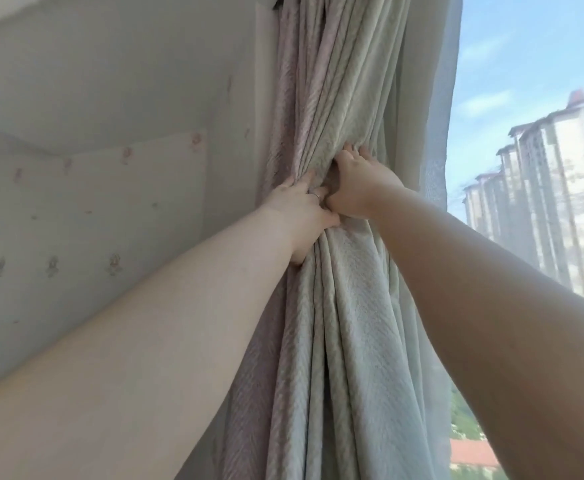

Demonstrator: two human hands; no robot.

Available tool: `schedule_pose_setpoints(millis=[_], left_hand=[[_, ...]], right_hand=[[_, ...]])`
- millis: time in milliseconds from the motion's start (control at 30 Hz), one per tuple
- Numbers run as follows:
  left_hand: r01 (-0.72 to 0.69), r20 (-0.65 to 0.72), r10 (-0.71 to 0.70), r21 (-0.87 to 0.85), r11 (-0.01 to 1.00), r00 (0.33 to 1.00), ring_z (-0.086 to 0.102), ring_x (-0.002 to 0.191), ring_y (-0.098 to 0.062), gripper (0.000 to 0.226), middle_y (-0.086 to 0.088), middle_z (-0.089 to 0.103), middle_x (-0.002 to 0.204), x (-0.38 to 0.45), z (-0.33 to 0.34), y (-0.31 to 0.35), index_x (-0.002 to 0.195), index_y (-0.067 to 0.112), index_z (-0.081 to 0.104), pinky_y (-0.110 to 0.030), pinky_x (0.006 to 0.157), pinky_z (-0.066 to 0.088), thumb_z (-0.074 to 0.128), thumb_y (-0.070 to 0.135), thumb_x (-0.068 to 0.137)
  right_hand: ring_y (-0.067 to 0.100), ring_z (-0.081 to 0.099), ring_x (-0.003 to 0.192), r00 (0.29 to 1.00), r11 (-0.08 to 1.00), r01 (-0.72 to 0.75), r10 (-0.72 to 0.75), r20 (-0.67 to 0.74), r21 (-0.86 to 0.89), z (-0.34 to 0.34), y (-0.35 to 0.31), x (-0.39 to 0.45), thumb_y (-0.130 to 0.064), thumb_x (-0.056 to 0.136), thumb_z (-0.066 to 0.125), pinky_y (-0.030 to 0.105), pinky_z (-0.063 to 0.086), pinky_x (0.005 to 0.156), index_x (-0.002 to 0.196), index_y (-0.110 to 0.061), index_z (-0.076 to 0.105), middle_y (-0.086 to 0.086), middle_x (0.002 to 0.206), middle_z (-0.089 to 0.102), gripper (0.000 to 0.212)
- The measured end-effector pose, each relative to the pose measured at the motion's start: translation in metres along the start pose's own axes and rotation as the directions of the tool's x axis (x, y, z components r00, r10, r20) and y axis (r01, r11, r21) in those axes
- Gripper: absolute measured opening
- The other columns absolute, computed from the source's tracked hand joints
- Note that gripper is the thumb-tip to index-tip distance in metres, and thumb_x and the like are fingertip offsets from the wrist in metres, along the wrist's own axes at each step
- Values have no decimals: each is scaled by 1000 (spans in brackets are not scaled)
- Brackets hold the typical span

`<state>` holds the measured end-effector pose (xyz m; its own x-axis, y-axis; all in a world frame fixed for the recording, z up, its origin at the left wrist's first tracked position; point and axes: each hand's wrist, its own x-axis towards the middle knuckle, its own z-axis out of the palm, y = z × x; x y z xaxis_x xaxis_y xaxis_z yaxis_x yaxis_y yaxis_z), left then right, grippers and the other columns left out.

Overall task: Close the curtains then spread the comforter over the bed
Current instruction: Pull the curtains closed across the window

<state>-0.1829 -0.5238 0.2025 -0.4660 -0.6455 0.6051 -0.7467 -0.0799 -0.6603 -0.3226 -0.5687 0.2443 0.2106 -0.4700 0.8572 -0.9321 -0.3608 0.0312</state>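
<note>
The curtain [339, 306] hangs bunched in a thick column of folds against the wall [110, 168], at the left edge of the window [526, 168]. Its cloth is pale green with a woven rib, and the folds nearest the wall are pinkish. It is cinched narrow at the height of my hands and fans out wider above and below. A thin sheer [436, 133] hangs just beside it on the window side, and I see tall buildings [553, 188] and blue sky through the glass.

Both my arms reach up and forward from the lower corners of the view, and my hands meet at the pinched waist of the curtain. My left hand [301, 213] lies on the wall side, back toward me, fingers curled into the folds and gripping them; the thumb points down along the cloth. There is a ring [317, 196] on one finger. My right hand [359, 181] sits just above and to the window side, touching the left. Its fingers are curled round the bundle, with the tips pushed into the folds, so it grips the curtain too. I cannot tell whether a tie is under my hands.

The wall has pale wallpaper with small pink figures.
</note>
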Motion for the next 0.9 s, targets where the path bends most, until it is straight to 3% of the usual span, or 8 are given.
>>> schedule_pose_setpoints(millis=[100, 267, 533, 767, 900], left_hand=[[40, 24, -40, -6, 999, 999, -6, 151, -37, 79, -9, 8, 164, 6, 8, 0, 149, 40, 27, -48, 121, 9, 65, 24, 82], [91, 5, -91, -20, 996, 996, -6, 151, -37, 72, -11, 5, 164, 22, 47, -14, 152, 37, 24, -44, 120, 15, 57, 22, 89], [172, 10, -172, -141, 975, 985, 2, 150, -38, 70, -13, 6, 163, 66, 98, -14, 151, 35, 25, -51, 115, 29, 49, 13, 89], [173, -5, -177, -201, 964, 984, -9, 150, -37, 74, -10, -4, 165, 58, 105, 0, 154, 37, 18, -51, 118, 22, 44, 11, 90], [177, -8, -185, -255, 951, 983, -19, 149, -35, 83, -9, -13, 165, 33, 93, 15, 155, 36, 14, -55, 110, 31, 47, 5, 85]], right_hand=[[30, 12, 153, 999, 1000, -8, 7, 39, 10, 9, -5, 14, -40, 82, 60, 46, 31, 117, 152, -11, 26, 6, 162, 23, 83], [29, -6, 154, 998, 999, -5, 3, 55, 43, 47, -10, 50, -39, 85, 60, 47, 23, 122, 157, -11, 14, 5, 168, -1, 90], [27, -6, 154, 1000, 997, 6, -8, 29, 79, 86, 10, 94, -44, 83, 66, 46, 18, 123, 158, -12, 11, 5, 168, -2, 98], [28, -14, 153, 1000, 1000, -11, 11, 23, 15, 89, 9, 78, -45, 88, 60, 51, 15, 123, 159, -15, -2, 4, 168, -10, 99], [26, -11, 154, 999, 999, 8, -6, -50, 50, 79, 11, 47, -50, 87, 57, 51, 16, 123, 159, -15, 3, 2, 168, -7, 97]])
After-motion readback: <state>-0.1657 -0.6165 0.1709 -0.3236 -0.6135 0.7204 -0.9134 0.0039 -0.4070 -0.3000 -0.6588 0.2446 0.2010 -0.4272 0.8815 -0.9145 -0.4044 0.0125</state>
